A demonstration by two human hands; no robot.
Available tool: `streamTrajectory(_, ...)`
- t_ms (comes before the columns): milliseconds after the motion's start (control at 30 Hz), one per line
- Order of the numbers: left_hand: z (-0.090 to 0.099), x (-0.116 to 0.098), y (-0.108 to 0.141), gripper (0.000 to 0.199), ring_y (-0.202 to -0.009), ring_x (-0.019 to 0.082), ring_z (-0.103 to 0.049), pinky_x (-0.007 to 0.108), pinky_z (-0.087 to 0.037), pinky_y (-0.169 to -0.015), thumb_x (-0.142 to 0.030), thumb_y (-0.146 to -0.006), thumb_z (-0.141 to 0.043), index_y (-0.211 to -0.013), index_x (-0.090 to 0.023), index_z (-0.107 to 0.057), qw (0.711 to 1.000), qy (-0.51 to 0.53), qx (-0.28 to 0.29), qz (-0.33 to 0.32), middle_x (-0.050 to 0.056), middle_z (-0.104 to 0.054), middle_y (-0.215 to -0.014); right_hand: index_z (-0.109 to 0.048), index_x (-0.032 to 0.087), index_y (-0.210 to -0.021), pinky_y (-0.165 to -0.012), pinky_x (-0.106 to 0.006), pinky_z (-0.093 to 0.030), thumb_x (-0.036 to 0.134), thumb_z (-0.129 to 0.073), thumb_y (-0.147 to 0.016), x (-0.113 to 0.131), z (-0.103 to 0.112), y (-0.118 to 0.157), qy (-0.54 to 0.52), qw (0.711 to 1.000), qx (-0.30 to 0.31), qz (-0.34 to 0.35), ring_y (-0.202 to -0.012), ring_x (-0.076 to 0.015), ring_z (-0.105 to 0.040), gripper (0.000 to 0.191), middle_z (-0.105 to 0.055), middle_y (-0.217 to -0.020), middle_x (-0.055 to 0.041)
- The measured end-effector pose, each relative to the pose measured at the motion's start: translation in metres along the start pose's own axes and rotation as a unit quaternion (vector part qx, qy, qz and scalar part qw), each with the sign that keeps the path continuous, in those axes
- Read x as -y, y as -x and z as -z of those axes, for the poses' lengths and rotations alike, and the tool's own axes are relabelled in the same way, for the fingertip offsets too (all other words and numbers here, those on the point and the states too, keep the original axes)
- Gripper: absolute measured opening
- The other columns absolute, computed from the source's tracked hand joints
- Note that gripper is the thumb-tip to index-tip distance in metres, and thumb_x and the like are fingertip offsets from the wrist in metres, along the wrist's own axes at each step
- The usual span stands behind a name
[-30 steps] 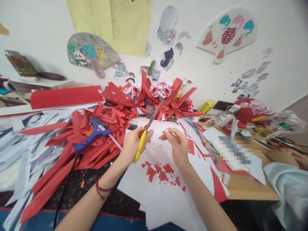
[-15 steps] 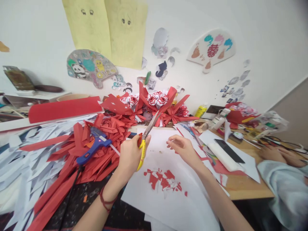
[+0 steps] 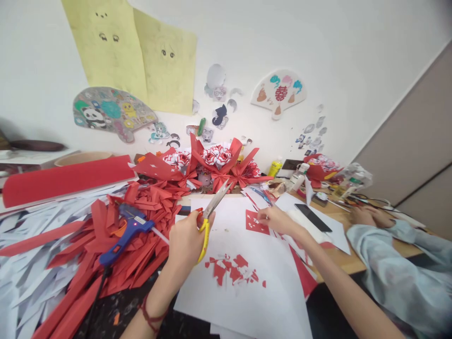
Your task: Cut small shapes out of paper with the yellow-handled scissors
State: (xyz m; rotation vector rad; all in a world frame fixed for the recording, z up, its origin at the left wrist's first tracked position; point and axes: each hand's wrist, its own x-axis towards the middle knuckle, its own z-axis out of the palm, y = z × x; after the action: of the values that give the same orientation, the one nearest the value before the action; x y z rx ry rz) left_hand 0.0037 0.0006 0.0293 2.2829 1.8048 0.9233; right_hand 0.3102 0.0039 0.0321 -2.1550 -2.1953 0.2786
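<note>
Yellow-handled scissors [image 3: 203, 241] are in my left hand [image 3: 184, 242], fingers wrapped round the handles, the blades pointing up and to the right. At the right side of the white sheet, my right hand [image 3: 277, 220] has its fingers bent together on the edge of a small red paper [image 3: 254, 226] with white cut-out shapes. My fingertips partly cover that paper. Below, on the white paper sheet [image 3: 264, 301], lies a scatter of red and white paper scraps [image 3: 235, 270].
A blue glue gun [image 3: 130, 230] rests on a heap of folded red paper strips [image 3: 141, 263], beside white strips [image 3: 31, 254]. Red-and-white paper flowers [image 3: 217, 155] stand against the wall. At right are a black phone [image 3: 312, 217] and another person's sleeves [image 3: 381, 268].
My right hand has moved from above the white sheet to its right side, where the red cut-out paper now shows under its fingers. My left hand still grips the scissors. The view has shifted right.
</note>
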Motion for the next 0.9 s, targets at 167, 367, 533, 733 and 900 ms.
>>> streamTrajectory(167, 0.002, 0.0, 0.0, 0.033, -0.056, 0.02, -0.057, 0.026, -0.02, -0.054, -0.048, -0.087, -0.043, -0.072, -0.02, -0.052, 1.0, 0.009, 0.008, -0.002, 0.004, -0.059, -0.058, -0.07, 0.022, -0.08, -0.066, -0.023, -0.038, 0.02, -0.059, -0.076, 0.004, 0.006, -0.002, 0.061, 0.998, 0.032, -0.015, -0.084, -0.0179, -0.064, 0.012, -0.071, -0.086, -0.0031)
streamTrajectory(367, 0.0, 0.002, 0.001, 0.033, -0.058, 0.022, -0.057, 0.027, -0.02, -0.055, -0.05, -0.086, -0.043, -0.075, -0.021, -0.052, 1.0, 0.011, 0.013, 0.002, 0.005, -0.061, -0.063, -0.071, 0.022, -0.077, -0.066, -0.026, -0.04, 0.022, -0.065, -0.072, 0.015, 0.005, -0.005, 0.132, 0.99, 0.032, -0.04, -0.085, -0.0223, -0.065, 0.007, -0.07, -0.089, -0.0073)
streamTrajectory(533, 0.003, 0.007, 0.0, 0.022, -0.07, 0.023, -0.059, 0.026, -0.022, -0.055, -0.041, -0.083, -0.048, -0.076, -0.021, -0.051, 0.999, 0.017, -0.017, 0.025, 0.007, -0.064, -0.076, -0.07, 0.015, -0.082, -0.071, -0.035, -0.042, 0.031, -0.066, -0.075, 0.025, 0.011, -0.003, 0.17, 0.982, -0.028, -0.077, -0.089, -0.0307, -0.064, 0.018, -0.068, -0.091, -0.0169)
streamTrajectory(733, 0.011, 0.011, 0.0, 0.034, -0.05, 0.014, -0.046, 0.025, -0.021, -0.053, -0.046, -0.088, -0.04, -0.07, -0.02, -0.05, 0.993, 0.083, -0.071, 0.041, 0.001, -0.052, -0.054, -0.069, 0.021, -0.088, -0.07, -0.03, -0.041, 0.037, -0.05, -0.087, 0.059, 0.009, -0.002, 0.136, 0.988, -0.072, -0.03, -0.088, -0.0235, -0.064, 0.025, -0.07, -0.091, -0.0106)
streamTrajectory(900, 0.015, 0.009, 0.001, 0.037, -0.049, 0.009, -0.036, 0.022, -0.028, -0.053, -0.045, -0.087, -0.042, -0.062, -0.019, -0.046, 0.971, 0.199, -0.13, 0.032, -0.003, -0.043, -0.052, -0.062, 0.024, -0.107, -0.077, -0.025, -0.042, 0.035, -0.05, -0.089, 0.104, -0.02, -0.025, 0.032, 0.982, -0.108, 0.151, -0.092, -0.0164, -0.062, 0.024, -0.066, -0.103, -0.0041)
